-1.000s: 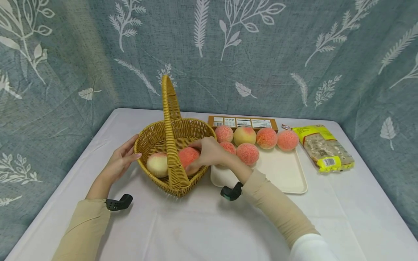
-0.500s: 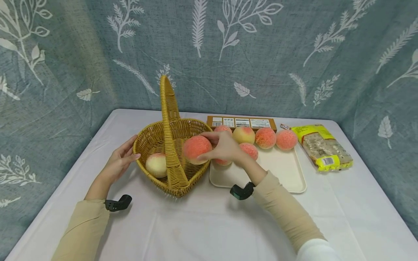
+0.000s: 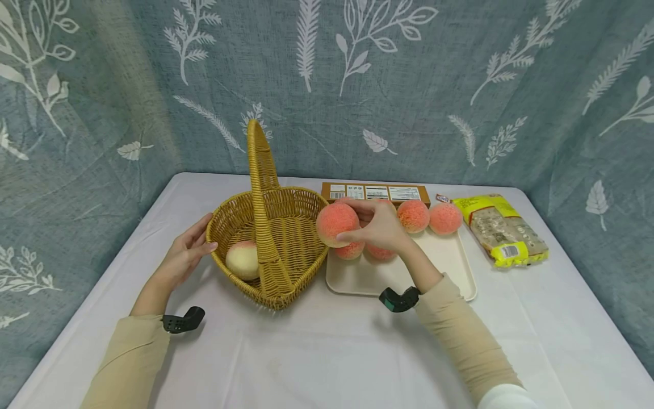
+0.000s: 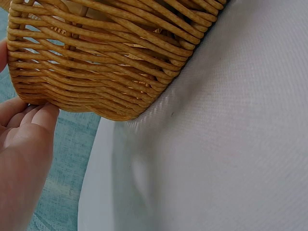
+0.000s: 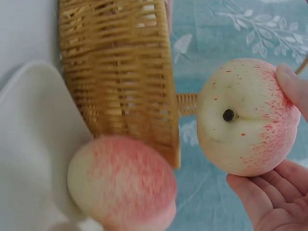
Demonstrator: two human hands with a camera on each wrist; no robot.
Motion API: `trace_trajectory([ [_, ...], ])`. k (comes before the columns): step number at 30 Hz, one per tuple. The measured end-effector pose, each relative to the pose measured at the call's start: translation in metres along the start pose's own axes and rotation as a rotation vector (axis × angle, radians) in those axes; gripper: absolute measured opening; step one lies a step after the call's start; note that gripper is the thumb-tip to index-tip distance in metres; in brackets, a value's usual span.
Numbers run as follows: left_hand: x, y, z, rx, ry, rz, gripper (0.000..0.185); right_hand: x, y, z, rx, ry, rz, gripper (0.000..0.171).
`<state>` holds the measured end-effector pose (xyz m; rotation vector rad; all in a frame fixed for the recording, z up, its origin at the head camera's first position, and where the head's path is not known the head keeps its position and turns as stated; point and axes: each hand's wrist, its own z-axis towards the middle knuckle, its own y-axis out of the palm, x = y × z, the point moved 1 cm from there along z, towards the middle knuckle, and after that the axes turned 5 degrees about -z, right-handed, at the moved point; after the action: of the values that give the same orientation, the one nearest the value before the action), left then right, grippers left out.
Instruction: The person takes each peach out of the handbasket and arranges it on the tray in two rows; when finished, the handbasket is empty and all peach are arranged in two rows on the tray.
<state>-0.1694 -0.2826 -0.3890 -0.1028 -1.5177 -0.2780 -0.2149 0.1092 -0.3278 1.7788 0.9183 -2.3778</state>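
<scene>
My right hand (image 3: 380, 227) grips a pink peach (image 3: 337, 224) between thumb and fingers, raised at the right rim of a wicker basket (image 3: 276, 278). In the right wrist view the held peach (image 5: 250, 118) shows its pale end with a dark stem spot. The left hand (image 3: 184, 253) holds the basket's left rim, thumb above and fingers outside, and the left wrist view shows its fingertips against the woven wall. Inside the basket, left of the upright handle, lies one pale peach (image 3: 242, 261). Several more peaches (image 3: 413, 216) sit on a cream tray (image 3: 444, 278), partly hidden by the right hand.
Behind the tray lies a long brown box (image 3: 375, 192) with white labels. A yellow plastic bag (image 3: 503, 230) is at the tray's right, near a small red wrapper (image 3: 442, 198). A patterned blue-grey curtain (image 3: 306, 142) hangs behind the white table.
The right hand has lifted the pink peach out of the basket and carried it right, towards the tray. The left hand has stayed on the basket rim.
</scene>
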Motion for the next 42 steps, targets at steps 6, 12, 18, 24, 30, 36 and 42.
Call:
trace_trajectory([
  [6, 0.000, -0.001, 0.000, -0.002, -0.005, -0.001, 0.076, 0.009, -0.015, -0.008, 0.035, 0.037, -0.030, 0.062],
  [12, 0.000, 0.000, 0.001, -0.001, -0.017, 0.000, 0.076, 0.016, -0.029, -0.018, 0.058, 0.087, -0.009, 0.062],
  [18, 0.001, 0.000, 0.002, -0.004, -0.007, 0.000, 0.076, 0.022, -0.044, -0.028, 0.110, 0.127, -0.015, 0.065],
  [24, 0.002, 0.001, 0.002, -0.005, -0.007, 0.000, 0.076, 0.035, -0.061, -0.041, 0.164, 0.200, -0.047, 0.065],
  [30, 0.001, 0.000, 0.000, -0.006, 0.002, -0.014, 0.076, 0.042, -0.075, -0.053, 0.215, 0.224, -0.052, 0.068],
  [36, 0.001, 0.000, 0.000, -0.004, -0.003, -0.006, 0.076, 0.051, -0.086, -0.065, 0.264, 0.259, -0.019, 0.067],
  [42, 0.000, 0.000, 0.001, -0.014, 0.006, -0.006, 0.076, 0.055, -0.093, -0.070, 0.337, 0.281, -0.043, 0.064],
])
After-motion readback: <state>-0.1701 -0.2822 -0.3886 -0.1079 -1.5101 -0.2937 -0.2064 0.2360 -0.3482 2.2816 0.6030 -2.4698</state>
